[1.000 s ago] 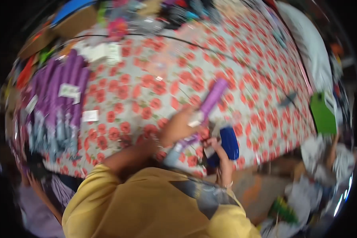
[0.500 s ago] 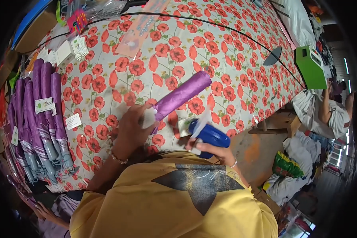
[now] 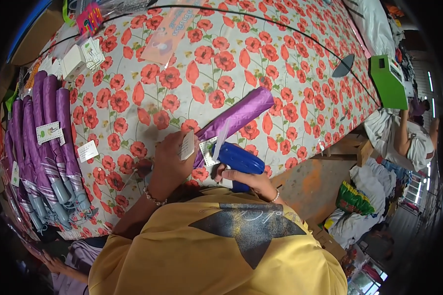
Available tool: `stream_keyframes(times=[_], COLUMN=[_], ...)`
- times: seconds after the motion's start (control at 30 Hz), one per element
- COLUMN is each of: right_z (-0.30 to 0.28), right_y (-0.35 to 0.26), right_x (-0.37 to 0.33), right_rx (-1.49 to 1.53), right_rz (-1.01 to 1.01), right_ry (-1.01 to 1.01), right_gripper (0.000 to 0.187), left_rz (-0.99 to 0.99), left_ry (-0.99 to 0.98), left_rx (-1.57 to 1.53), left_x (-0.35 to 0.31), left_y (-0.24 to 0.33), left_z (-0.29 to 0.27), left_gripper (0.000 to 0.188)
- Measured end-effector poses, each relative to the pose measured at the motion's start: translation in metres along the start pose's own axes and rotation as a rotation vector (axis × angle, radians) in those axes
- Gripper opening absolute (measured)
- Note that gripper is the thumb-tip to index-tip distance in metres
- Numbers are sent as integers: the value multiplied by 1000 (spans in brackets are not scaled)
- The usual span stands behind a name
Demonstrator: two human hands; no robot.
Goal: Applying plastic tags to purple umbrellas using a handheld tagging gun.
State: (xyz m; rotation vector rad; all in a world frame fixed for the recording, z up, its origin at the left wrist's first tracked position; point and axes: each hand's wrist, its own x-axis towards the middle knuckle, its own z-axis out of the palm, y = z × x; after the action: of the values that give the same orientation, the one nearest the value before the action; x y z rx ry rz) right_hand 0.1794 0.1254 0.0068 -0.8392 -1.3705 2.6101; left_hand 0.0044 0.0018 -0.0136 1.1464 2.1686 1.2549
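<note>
A folded purple umbrella [image 3: 243, 112] lies slanted on the table, its far end pointing up to the right. My left hand [image 3: 171, 160] is closed around its near end, which the hand partly hides, and a white card tag [image 3: 187, 146] stands out at the fingers. In my right hand [image 3: 251, 182] is a blue tagging gun [image 3: 241, 158] with a white strip of fasteners [image 3: 222, 135] rising from it. The gun's front end is close beside the umbrella. Between gun and umbrella shows a second printed tag [image 3: 209, 152]; whether it is attached cannot be made out.
Several purple umbrellas [image 3: 49, 118] with grey handles lie piled at the left, some tagged. A loose tag [image 3: 87, 151] lies beside them, and a stack of cards [image 3: 76, 61] behind. A black cable [image 3: 280, 32] crosses the flowered tablecloth [image 3: 147, 118]. A green box-shaped device [image 3: 388, 81] stands far right.
The tagging gun has moved left, up to the umbrella and my left hand. The umbrella's far end has shifted slightly right. The tag at my left fingers now shows more clearly.
</note>
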Motion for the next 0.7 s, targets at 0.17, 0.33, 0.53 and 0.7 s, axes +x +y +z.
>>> stream_keyframes(times=[0.17,0.33,0.53,0.7], right_z=[-2,-3,6,24], right_y=[-1,-3,3,-18], right_x=[2,4,5,15], right_rx=[-55,-65,-64,-306], right_rz=[46,75,52,103], right_ry=[-11,-16,61,62], right_gripper=[58,57,53,58], left_rz=[-89,-135,147,197], left_ry=[-41,-63,46,-20], left_rx=[-124,-156,12,-20], left_x=[6,8,2,-4], left_y=[7,11,7,9], left_z=[-4,-6,0,4], left_gripper=[25,25,31,46])
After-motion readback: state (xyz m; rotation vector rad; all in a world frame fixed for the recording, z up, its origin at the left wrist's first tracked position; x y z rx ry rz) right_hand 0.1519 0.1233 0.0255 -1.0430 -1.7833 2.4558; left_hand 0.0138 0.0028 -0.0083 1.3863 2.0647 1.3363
